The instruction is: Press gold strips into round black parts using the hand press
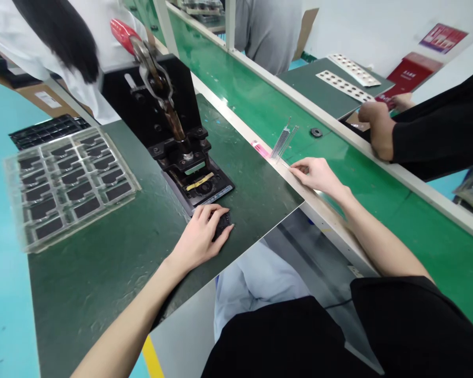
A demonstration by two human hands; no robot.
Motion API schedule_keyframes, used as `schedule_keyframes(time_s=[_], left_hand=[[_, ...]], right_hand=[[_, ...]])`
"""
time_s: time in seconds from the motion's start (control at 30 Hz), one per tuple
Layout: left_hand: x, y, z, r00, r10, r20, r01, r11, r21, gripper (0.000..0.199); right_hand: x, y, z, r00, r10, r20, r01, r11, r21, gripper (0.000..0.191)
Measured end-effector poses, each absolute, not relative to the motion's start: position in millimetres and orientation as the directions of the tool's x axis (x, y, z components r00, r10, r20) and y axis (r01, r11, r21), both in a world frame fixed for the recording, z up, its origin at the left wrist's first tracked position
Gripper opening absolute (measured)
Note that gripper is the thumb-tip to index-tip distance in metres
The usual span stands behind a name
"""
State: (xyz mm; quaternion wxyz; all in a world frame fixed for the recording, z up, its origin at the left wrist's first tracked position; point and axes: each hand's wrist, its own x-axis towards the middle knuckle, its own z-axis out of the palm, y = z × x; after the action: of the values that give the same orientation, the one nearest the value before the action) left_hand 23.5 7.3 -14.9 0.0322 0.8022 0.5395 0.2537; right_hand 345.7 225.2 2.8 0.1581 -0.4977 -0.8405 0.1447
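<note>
My left hand (201, 236) is cupped over a round black knob (223, 224) on the dark green mat (102, 278), beside the base of a black bench press (181, 157) with a red-gripped lever (120, 35). My right hand (317, 176) reaches to the pale rail (236, 121) by the green conveyor belt (418, 210). Its fingertips pinch a thin metal strip (284, 164). A bundle of similar silver strips (281, 142) lies just beyond them, next to a pink tag (260, 149).
A clear tray of black parts (69, 189) lies at the mat's left end. Across the belt, a co-worker's hands (380, 128) work near perforated white sheets (345, 86). A person in a white top (63, 52) stands at upper left.
</note>
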Motion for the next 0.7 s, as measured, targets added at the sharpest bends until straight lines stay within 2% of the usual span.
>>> schedule_keyframes(time_s=[0.13, 0.23, 0.33, 0.43, 0.57, 0.7], left_hand=[[23.8, 7.9, -15.2, 0.294, 0.881, 0.370, 0.850, -0.418, 0.320, 0.033], [24.2, 8.3, -15.1, 0.289, 0.885, 0.364, 0.848, -0.413, 0.331, 0.033], [24.7, 8.7, -15.1, 0.280, 0.892, 0.356, 0.844, -0.405, 0.351, 0.033], [25.0, 9.0, -15.5, 0.280, 0.892, 0.355, 0.843, -0.406, 0.353, 0.032], [25.3, 9.0, -15.5, 0.281, 0.889, 0.363, 0.844, -0.408, 0.347, 0.033], [24.8, 9.0, -15.5, 0.294, 0.880, 0.374, 0.849, -0.420, 0.320, 0.032]], right_hand=[[341.1, 234.0, 3.4, -0.495, 0.862, 0.107, 0.808, 0.502, -0.308, 0.018], [342.0, 240.9, -0.7, -0.473, 0.871, 0.132, 0.819, 0.490, -0.297, 0.012], [349.1, 243.9, -4.0, -0.411, 0.890, 0.195, 0.791, 0.455, -0.408, 0.008], [361.6, 239.2, -3.6, -0.266, 0.916, 0.300, 0.724, 0.396, -0.565, 0.007], [378.8, 223.0, -4.0, -0.040, 0.904, 0.426, 0.594, 0.364, -0.717, 0.022], [387.6, 208.2, -15.5, -0.020, 0.918, 0.397, 0.518, 0.349, -0.781, 0.035]])
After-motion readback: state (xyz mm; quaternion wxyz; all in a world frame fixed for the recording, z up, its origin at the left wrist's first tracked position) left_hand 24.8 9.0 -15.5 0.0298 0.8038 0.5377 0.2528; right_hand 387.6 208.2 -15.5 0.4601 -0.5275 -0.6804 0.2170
